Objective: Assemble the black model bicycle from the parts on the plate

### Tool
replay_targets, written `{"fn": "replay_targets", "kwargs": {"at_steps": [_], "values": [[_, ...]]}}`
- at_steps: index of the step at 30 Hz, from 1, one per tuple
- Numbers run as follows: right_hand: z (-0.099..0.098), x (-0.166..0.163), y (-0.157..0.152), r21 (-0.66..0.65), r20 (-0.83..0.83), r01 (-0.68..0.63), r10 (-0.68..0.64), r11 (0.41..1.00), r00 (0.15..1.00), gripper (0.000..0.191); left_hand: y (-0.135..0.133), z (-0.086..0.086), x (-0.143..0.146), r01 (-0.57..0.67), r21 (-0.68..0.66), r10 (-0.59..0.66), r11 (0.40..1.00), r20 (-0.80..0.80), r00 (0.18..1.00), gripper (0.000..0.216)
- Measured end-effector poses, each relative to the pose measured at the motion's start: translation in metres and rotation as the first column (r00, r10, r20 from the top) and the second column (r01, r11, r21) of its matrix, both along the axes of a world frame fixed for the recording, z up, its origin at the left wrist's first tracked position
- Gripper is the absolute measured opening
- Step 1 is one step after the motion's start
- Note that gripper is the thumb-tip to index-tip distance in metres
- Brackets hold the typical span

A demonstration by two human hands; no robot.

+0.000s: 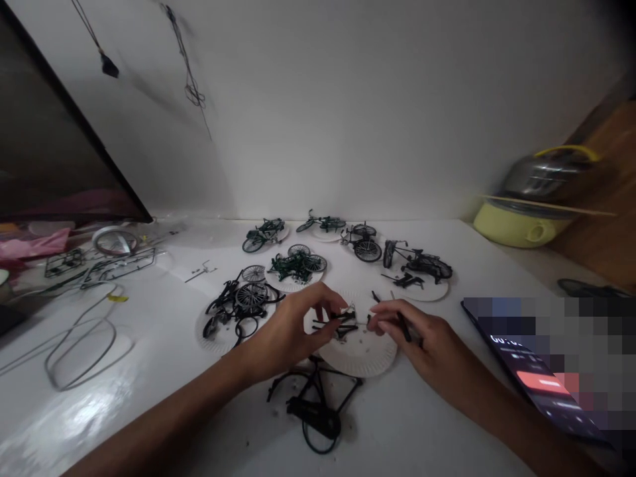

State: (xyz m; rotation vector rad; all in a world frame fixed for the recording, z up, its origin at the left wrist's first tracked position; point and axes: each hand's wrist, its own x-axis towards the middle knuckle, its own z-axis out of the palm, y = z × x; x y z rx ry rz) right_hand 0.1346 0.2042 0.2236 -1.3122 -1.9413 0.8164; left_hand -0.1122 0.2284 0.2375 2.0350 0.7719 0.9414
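My left hand [301, 324] pinches a small black model bicycle part [344, 317] above a white paper plate [365, 361]. Close to it, my right hand [417, 334] has its fingers closed around a thin dark tool [404, 326], whose exact kind I cannot make out. The right fingertips also seem to pinch something tiny beside the left hand's part. Below the plate, a black model bicycle frame [318, 414] lies on the white table, with a dark ring under its chain cover.
Paper plates with model bicycles stand around: a black heap of parts [248, 305], a green bundle [297, 263], and several bikes behind. A phone [541, 377] lies at right, a yellow-green pot [521, 222] behind it. Left are a cable [79, 331], part sprues [119, 265] and a monitor [54, 132].
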Motion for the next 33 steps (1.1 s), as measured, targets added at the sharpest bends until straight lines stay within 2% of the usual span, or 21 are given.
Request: {"fn": "replay_targets", "kwargs": {"at_steps": [2, 4, 7, 13, 16, 22, 27, 33], "values": [[0.001, 0.008, 0.003, 0.087, 0.109, -0.010, 0.000, 0.996, 0.994, 0.020, 0.005, 0.002, -0.003, 0.011, -0.117, 0.003, 0.993, 0.117, 0.993, 0.022], [0.003, 0.014, 0.006, 0.140, 0.153, 0.040, -0.061, 0.989, 0.986, 0.023, 0.010, 0.004, -0.006, 0.042, -0.257, 0.018, 0.966, 0.229, 0.973, 0.021], [0.006, 0.020, 0.009, 0.164, 0.160, 0.127, -0.154, 0.978, 0.975, 0.029, 0.016, 0.004, -0.009, 0.053, -0.371, 0.057, 0.927, 0.281, 0.958, 0.018], [0.009, 0.026, 0.009, 0.193, 0.173, 0.227, -0.261, 0.955, 0.950, 0.036, 0.016, 0.011, -0.017, 0.045, -0.368, 0.057, 0.929, 0.262, 0.963, 0.014], [0.011, 0.029, 0.010, 0.230, 0.196, 0.246, -0.293, 0.941, 0.936, 0.036, 0.015, 0.015, -0.026, -0.007, -0.352, 0.089, 0.936, 0.215, 0.973, 0.013], [0.014, 0.035, 0.017, 0.288, 0.253, 0.305, -0.380, 0.908, 0.890, 0.027, 0.027, -0.001, -0.056, -0.092, -0.429, 0.191, 0.899, 0.193, 0.962, 0.018], [0.021, 0.048, 0.017, 0.236, 0.360, 0.276, -0.348, 0.932, 0.866, 0.019, 0.026, -0.013, -0.068, -0.139, -0.451, 0.249, 0.882, 0.195, 0.949, 0.023], [0.020, 0.065, 0.012, 0.132, 0.468, 0.185, -0.225, 0.974, 0.855, 0.023, 0.011, -0.011, -0.068, -0.162, -0.442, 0.262, 0.882, 0.175, 0.949, 0.023]]}}
